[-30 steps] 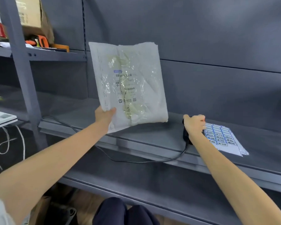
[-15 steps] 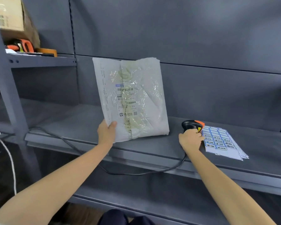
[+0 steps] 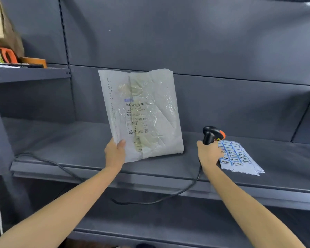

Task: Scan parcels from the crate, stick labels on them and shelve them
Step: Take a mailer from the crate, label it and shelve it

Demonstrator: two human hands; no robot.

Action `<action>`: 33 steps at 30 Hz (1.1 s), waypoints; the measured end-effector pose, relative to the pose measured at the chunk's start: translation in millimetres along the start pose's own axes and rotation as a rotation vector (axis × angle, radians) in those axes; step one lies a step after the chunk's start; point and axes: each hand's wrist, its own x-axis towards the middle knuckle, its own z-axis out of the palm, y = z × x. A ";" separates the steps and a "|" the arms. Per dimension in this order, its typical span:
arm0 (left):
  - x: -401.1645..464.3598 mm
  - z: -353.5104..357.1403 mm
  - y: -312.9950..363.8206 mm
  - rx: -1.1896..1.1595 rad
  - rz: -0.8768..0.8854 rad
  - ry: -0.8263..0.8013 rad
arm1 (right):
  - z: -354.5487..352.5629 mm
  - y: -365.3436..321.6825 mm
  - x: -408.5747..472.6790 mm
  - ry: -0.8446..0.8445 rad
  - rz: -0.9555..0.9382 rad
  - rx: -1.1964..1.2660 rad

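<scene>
A flat parcel in a clear plastic bag (image 3: 147,111) stands upright with its lower right corner on the grey shelf (image 3: 79,145); its barcode label faces me. My left hand (image 3: 115,153) pinches its lower left corner, thumb on the front. My right hand (image 3: 208,154) grips the handle of a black barcode scanner with an orange top (image 3: 213,135), raised off the shelf just right of the parcel. A stack of sheets of blue-bordered labels (image 3: 240,158) lies on the shelf under and right of that hand.
The scanner's black cable (image 3: 150,202) loops below the shelf edge and runs off left. On a higher shelf at the left are a cardboard box (image 3: 2,29), an orange tool (image 3: 5,54) and a tape roll (image 3: 33,60). A lower shelf (image 3: 150,224) lies beneath.
My right hand has lifted the scanner from lying on the shelf to upright in its grip. The parcel has come down, so its corner rests on the shelf, label facing me.
</scene>
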 end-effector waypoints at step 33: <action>-17.1 6.7 6.6 -0.060 0.113 -0.090 | -17.2 -55.2 -160.1 -0.771 -0.319 0.806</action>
